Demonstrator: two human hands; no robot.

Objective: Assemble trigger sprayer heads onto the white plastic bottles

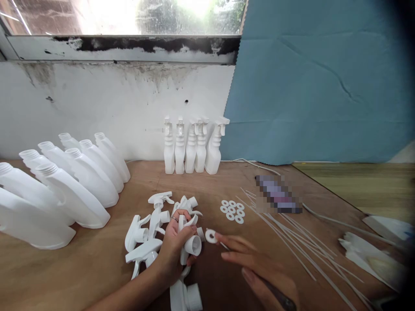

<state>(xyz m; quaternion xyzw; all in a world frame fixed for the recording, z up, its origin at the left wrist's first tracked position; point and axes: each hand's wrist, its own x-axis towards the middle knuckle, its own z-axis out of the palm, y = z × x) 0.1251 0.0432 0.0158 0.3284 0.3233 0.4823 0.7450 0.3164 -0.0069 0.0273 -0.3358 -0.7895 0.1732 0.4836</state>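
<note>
My left hand (pixel 177 246) is closed around a white trigger spray head (pixel 193 245), its round collar facing right. More spray heads (pixel 154 226) lie around that hand on the table. In my right hand (pixel 259 263) is a thin tool (pixel 275 293) with a dark handle, probably metal toward the fingers. A white ring washer (pixel 211 236) is at the fingertips, just right of the spray head's collar and apart from it. Whether the fingers or the tool's tip hold the washer, I cannot tell. Several more washers (pixel 232 211) lie flat beyond my right hand.
Open-necked white bottles (pixel 78 190) stand at the left. Several bottles with spray heads (pixel 192 151) stand against the wall. Thin white tubes (pixel 301 242) lie at the right, beside a blurred phone-like object (pixel 279 194), a cable (pixel 343 223) and a torn plastic bag (pixel 366 255).
</note>
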